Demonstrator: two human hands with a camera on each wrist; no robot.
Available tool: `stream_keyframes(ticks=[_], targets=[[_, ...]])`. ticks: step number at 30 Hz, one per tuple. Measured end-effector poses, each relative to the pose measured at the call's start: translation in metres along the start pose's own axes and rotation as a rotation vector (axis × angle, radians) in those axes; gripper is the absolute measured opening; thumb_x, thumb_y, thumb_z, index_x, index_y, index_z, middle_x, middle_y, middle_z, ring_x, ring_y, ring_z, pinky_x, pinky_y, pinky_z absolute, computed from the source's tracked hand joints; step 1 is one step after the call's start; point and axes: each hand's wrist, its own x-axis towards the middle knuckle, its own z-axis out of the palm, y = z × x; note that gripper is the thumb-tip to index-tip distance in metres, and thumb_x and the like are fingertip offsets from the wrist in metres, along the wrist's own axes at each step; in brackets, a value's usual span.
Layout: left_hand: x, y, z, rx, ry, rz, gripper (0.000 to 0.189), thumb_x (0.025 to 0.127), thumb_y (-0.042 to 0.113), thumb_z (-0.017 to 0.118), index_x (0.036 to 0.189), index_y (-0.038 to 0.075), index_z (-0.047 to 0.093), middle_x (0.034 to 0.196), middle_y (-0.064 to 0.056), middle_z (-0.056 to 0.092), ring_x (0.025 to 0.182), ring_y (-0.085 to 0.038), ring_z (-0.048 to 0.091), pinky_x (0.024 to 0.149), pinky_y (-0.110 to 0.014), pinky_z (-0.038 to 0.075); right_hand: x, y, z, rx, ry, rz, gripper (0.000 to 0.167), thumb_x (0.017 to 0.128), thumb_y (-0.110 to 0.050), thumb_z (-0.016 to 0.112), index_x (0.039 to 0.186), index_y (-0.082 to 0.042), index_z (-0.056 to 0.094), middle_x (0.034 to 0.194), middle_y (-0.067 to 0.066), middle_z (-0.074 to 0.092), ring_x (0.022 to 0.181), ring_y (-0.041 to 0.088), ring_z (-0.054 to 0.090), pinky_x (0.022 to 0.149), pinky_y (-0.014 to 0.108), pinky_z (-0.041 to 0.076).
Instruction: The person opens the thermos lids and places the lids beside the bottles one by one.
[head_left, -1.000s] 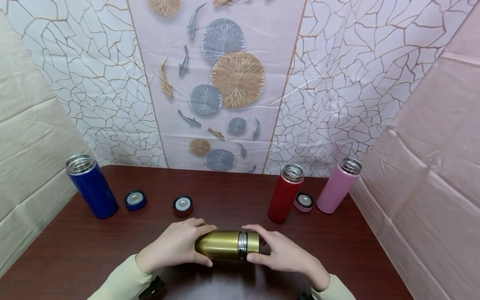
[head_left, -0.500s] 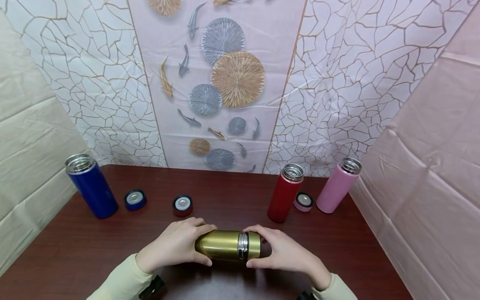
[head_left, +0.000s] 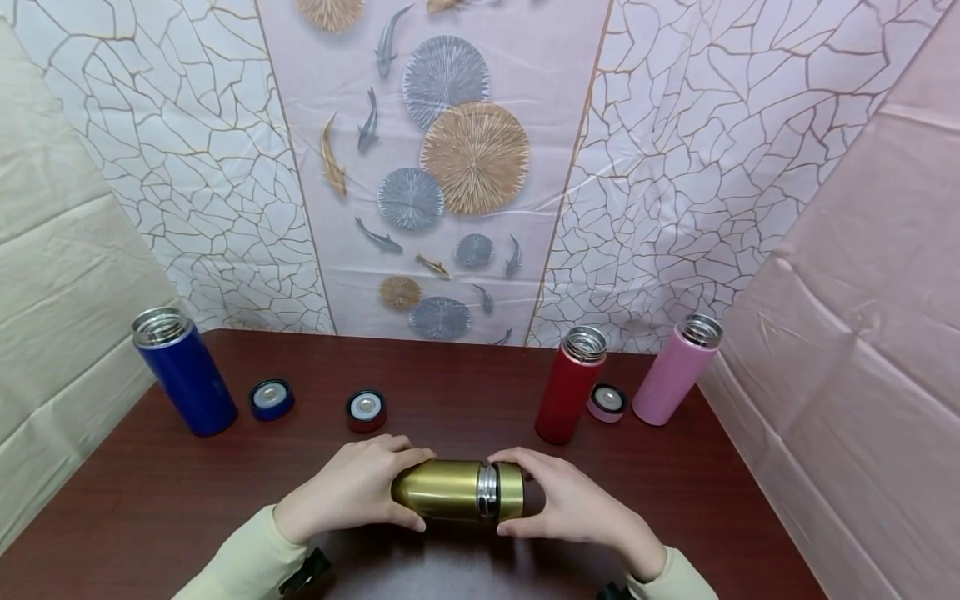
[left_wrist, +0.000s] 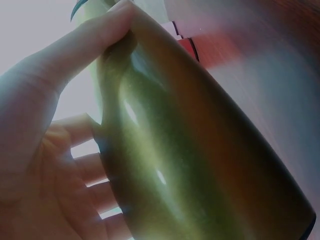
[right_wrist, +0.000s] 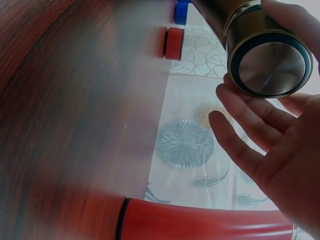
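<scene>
A gold thermos bottle (head_left: 438,490) is held on its side at the front middle of the table. My left hand (head_left: 356,492) grips its body, thumb on the near side, as the left wrist view also shows. At the right end my right hand (head_left: 570,504) pinches the gold lid (head_left: 511,492) between thumb and fingers. A silver neck band (head_left: 487,492) shows between body and lid; whether the lid still sits on the thread I cannot tell. The lid's dark, shiny end disc (right_wrist: 272,68) faces the palm in the right wrist view.
On the reddish-brown table (head_left: 450,379) stand an open blue bottle (head_left: 187,379) at left, an open red bottle (head_left: 568,400) and an open pink bottle (head_left: 675,379) at right. A blue lid (head_left: 271,400), a red lid (head_left: 366,412) and a pink lid (head_left: 607,403) lie upturned.
My right hand and the gold lid have shifted slightly right, and a little more of the silver neck shows. The left hand and the other bottles look almost still.
</scene>
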Motion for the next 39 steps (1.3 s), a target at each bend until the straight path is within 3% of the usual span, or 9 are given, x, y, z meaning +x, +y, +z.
stream_keyframes(ticks=[4,11,16,30,39], targets=[[0.0002,0.0011,-0.0005,0.001,-0.003,-0.008,0.076,0.065,0.061,0.087,0.127,0.021,0.068,0.103,0.006,0.063,0.081,-0.006,0.054,0.061,-0.026,0.045,-0.0009,0.001,0.0003,-0.02,0.02,-0.051,0.069,0.082,-0.045,0.083,0.141,-0.031,0.05,0.13,-0.014,0.057,0.114,0.006,0.058,0.094,0.036,0.051],[0.0012,0.0018,-0.0012,-0.008,-0.007,-0.014,0.076,0.065,0.06,0.087,0.127,0.02,0.068,0.101,0.006,0.063,0.079,-0.006,0.052,0.06,-0.026,0.044,0.0002,0.0033,0.0004,-0.045,0.073,-0.184,0.072,0.08,-0.028,0.087,0.141,-0.02,0.051,0.128,-0.011,0.056,0.113,0.008,0.058,0.093,0.035,0.051],[0.0013,0.0015,-0.0014,-0.021,-0.021,-0.022,0.076,0.065,0.061,0.087,0.127,0.02,0.068,0.098,0.007,0.061,0.075,-0.004,0.05,0.058,-0.025,0.042,0.0017,0.0044,0.0011,-0.044,0.089,-0.249,0.074,0.078,-0.021,0.088,0.142,-0.02,0.05,0.13,-0.008,0.055,0.116,0.009,0.056,0.096,0.034,0.05],[0.0021,0.0,-0.0027,-0.049,-0.051,-0.037,0.076,0.066,0.062,0.085,0.127,0.02,0.069,0.098,0.007,0.062,0.073,-0.003,0.05,0.057,-0.026,0.042,0.004,0.005,0.0022,-0.076,0.113,-0.297,0.078,0.073,-0.008,0.086,0.141,-0.019,0.05,0.138,-0.004,0.051,0.124,0.012,0.052,0.1,0.035,0.047],[0.0024,-0.0006,-0.003,-0.058,-0.062,-0.052,0.077,0.066,0.063,0.085,0.128,0.019,0.068,0.098,0.007,0.062,0.072,-0.003,0.05,0.057,-0.026,0.042,0.0032,0.0046,0.0043,-0.101,0.133,-0.284,0.082,0.069,-0.001,0.085,0.141,-0.021,0.051,0.143,0.0,0.049,0.129,0.015,0.049,0.1,0.037,0.047]])
